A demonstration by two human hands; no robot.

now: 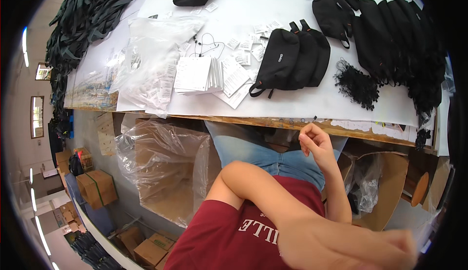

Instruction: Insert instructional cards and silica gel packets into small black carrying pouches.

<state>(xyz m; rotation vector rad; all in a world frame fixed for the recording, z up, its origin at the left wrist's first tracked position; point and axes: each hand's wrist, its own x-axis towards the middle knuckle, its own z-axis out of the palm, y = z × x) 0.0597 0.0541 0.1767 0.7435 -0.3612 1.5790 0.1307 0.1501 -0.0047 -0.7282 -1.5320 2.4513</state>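
Observation:
My right hand (317, 145) is raised just off the table's front edge, its fingers curled with thumb and forefinger together. A small black bit (315, 118) shows right above its fingertips; whether they hold it by a thread I cannot make out. My left arm crosses my body, and my left hand (348, 245) is at the lower right, close to the camera and smeared, its fingers unclear. On the table beyond, several black zip pouches (280, 58) overlap. Left of them is a stack of white cards (192, 75), with loose tags (243, 57) around it.
A tangle of black tag strings (358, 85) lies on the right, beside a row of black pouches (385, 41). Clear plastic bags (151, 60) lie left of the cards; dark straps (92, 11) are heaped far left. A plastic-lined carton (165, 167) stands below the table edge (273, 124).

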